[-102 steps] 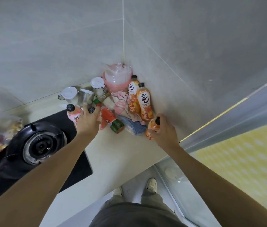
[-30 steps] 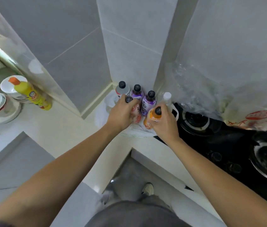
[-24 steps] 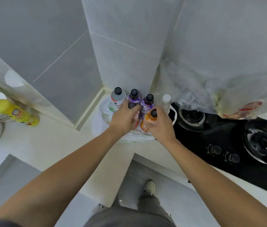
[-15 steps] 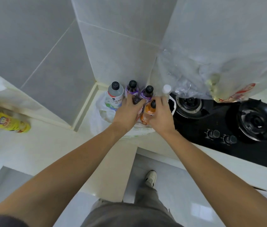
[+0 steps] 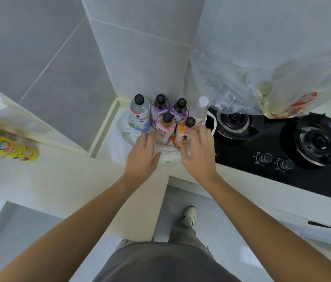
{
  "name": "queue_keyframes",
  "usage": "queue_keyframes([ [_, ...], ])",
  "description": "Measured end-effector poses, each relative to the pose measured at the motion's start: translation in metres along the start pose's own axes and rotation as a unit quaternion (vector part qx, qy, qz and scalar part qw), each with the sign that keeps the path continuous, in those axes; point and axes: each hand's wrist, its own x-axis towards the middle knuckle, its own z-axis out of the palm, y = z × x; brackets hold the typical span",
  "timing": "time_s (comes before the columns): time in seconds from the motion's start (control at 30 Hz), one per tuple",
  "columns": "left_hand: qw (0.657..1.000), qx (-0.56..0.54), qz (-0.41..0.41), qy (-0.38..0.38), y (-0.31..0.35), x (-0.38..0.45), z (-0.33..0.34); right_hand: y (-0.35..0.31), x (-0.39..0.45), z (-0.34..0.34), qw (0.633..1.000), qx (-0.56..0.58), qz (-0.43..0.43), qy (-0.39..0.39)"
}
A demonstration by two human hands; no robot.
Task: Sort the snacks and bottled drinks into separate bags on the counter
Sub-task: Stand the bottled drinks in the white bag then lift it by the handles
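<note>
Step in hand: setting two bottles down in white bag (image 5: 120, 143) in counter corner.

Left hand (image 5: 142, 155) fingers straight, apart, beside pink bottle (image 5: 165, 130), seemingly clear of it.

Right hand (image 5: 198, 153) fingers loosely spread against orange bottle (image 5: 183, 135); contact or real hold hard to judge.

Both bottles upright, long axis vertical, caps toward 12 o'clock, at 6 o'clock edge of bottle cluster in bag.

To do well: draw hands straight back toward 6 o'clock, no sideways brush; neighbours packed close, one tip topples row. Stove (image 5: 282, 147) at 3 o'clock.

pink bottle (image 5: 165, 129) released, standing | left hand (image 5: 143, 153) open (fingers straight) | orange bottle (image 5: 183, 135) set down
</note>
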Motion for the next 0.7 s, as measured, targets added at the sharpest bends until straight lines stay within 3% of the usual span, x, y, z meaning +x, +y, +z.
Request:
queue_keyframes([
  [0.07, 0.999, 0.042, -0.003, -0.031, -0.007, -0.013, 0.014, 0.003, -0.017, 0.008, 0.999, 0.015, -0.014, -0.036],
  [0.23, 0.988, 0.106, 0.013, -0.111, -0.013, -0.02, 0.034, 0.018, -0.04, 0.034, 0.976, 0.048, 0.006, -0.212],
  [0.4, 0.973, 0.151, 0.009, -0.177, -0.012, -0.019, 0.036, 0.029, -0.038, 0.059, 0.941, 0.004, -0.017, -0.338],
  [0.57, 0.956, 0.141, 0.009, -0.256, -0.014, -0.025, 0.036, 0.039, -0.044, 0.065, 0.936, -0.037, -0.072, -0.343],
  [0.7, 0.955, 0.145, 0.008, -0.257, -0.02, -0.036, 0.033, 0.053, -0.055, 0.057, 0.945, -0.065, -0.103, -0.305],
])
